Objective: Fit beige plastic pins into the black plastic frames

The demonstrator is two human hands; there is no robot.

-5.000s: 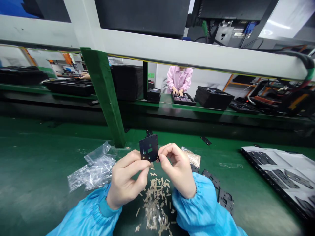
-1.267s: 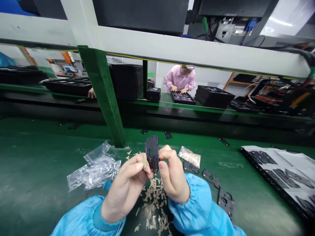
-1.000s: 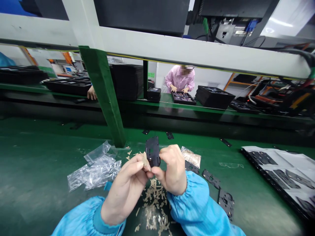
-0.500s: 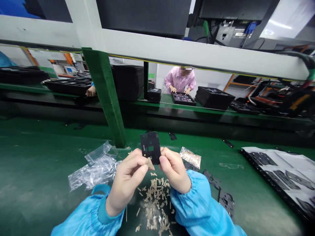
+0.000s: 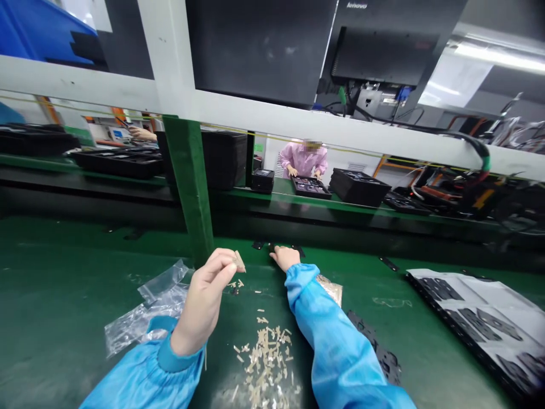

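My left hand (image 5: 208, 296) pinches a small tan strip (image 5: 239, 261) between thumb and fingertips, above the green mat (image 5: 63, 284). My right hand (image 5: 285, 257) reaches far forward, its fingertips at a small black perforated plate (image 5: 272, 247) lying on the mat. Whether that hand grips the plate is hidden. Several other tan strips form a loose pile (image 5: 266, 358) between my blue sleeves, with a few scattered nearer my left hand.
Black plates (image 5: 385, 360) lie partly under my right sleeve, beside a foil bag (image 5: 332, 289). Clear plastic bags (image 5: 145, 318) lie left. A white-lined tray of black parts (image 5: 472, 321) sits right. A green post (image 5: 188, 187) rises ahead; beyond, a co-worker in pink (image 5: 303, 160) handles a tray.
My hands have parted. The black plate is gone from them, my right hand has stretched forward, and my left hand holds a tan strip up. The view has tilted upward.
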